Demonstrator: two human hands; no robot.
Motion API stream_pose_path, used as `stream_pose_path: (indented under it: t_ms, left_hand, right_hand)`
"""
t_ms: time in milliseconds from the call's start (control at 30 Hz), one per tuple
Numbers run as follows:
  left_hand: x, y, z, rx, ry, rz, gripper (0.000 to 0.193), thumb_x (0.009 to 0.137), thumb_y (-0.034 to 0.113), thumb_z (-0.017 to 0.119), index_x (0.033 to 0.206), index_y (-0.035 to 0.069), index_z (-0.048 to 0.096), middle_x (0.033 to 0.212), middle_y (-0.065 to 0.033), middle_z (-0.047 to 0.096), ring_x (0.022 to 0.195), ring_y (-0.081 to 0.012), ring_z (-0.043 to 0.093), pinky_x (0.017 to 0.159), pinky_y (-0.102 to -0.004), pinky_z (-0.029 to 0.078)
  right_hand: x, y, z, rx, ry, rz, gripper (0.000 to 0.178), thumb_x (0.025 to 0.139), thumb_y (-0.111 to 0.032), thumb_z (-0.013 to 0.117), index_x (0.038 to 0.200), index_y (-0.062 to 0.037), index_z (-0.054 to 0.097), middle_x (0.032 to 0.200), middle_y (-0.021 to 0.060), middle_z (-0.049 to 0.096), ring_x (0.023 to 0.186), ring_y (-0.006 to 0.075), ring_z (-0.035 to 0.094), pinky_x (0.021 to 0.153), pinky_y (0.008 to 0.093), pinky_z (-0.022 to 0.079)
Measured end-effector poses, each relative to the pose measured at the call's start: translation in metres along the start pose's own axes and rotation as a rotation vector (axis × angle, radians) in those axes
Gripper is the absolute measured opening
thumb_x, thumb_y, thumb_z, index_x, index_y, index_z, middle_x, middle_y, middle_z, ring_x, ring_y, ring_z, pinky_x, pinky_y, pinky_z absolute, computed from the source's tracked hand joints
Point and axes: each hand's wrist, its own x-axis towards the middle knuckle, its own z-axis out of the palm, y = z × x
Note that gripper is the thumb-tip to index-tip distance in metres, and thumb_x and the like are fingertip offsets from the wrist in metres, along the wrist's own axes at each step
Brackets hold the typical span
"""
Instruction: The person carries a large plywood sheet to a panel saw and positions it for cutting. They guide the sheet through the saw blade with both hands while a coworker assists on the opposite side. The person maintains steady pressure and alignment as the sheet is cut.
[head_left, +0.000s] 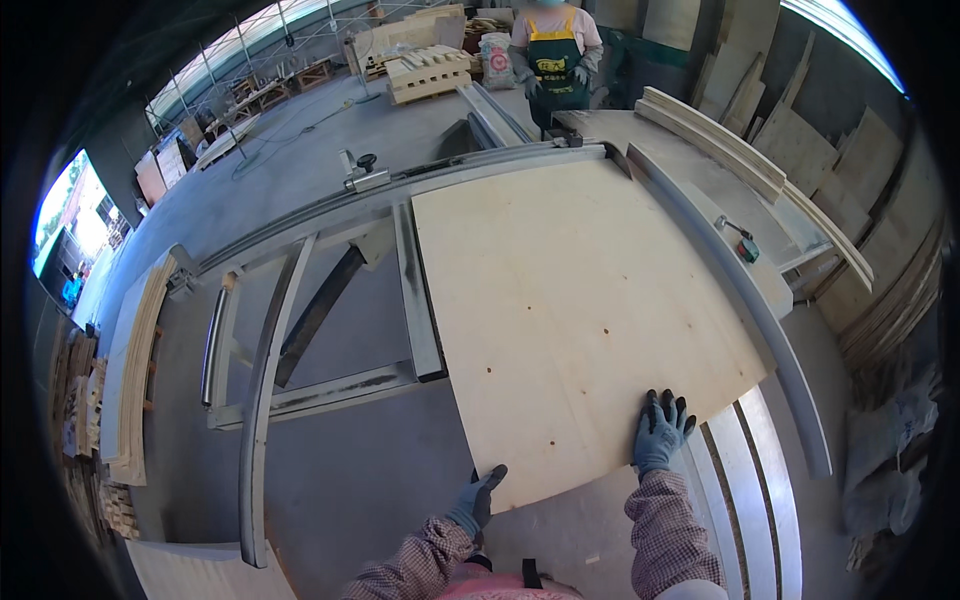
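Note:
A large pale plywood sheet [570,300] with several small dark knots lies across the metal frame and table of a sliding panel saw. At its near left corner my left hand [474,503], in a blue-grey glove with dark fingertips, holds the edge; the thumb shows at the edge and the other fingers are partly hidden. My right hand [660,432], gloved alike, rests flat on the sheet's near right edge with its fingers spread. The sheet's right side runs alongside a long metal fence [735,270].
Across the saw stands a co-worker [555,65] in a dark green and yellow apron. The open outrigger frame [320,395] extends left. Long boards [715,145] lie on the far right table. Stacked panels [138,375] stand at left, slatted metal rails [765,480] at near right.

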Motion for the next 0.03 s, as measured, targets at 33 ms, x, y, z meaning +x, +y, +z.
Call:
stream_pose_path:
  t_ms: [33]
  left_hand:
    - [0.0097, -0.0159, -0.0028, 0.104, 0.204, 0.084, 0.06, 0.079, 0.036, 0.07, 0.123, 0.001, 0.049, 0.113, -0.0104, 0.058, 0.102, -0.0209, 0.057, 0.085, -0.0312, 0.047]
  right_hand:
    - [0.0008, 0.0044, 0.0054, -0.028, 0.007, -0.017, 0.039, 0.083, -0.031, 0.056, 0.122, -0.0267, 0.057, 0.137, 0.0036, 0.045, 0.133, 0.0274, 0.029, 0.11, 0.0514, 0.007]
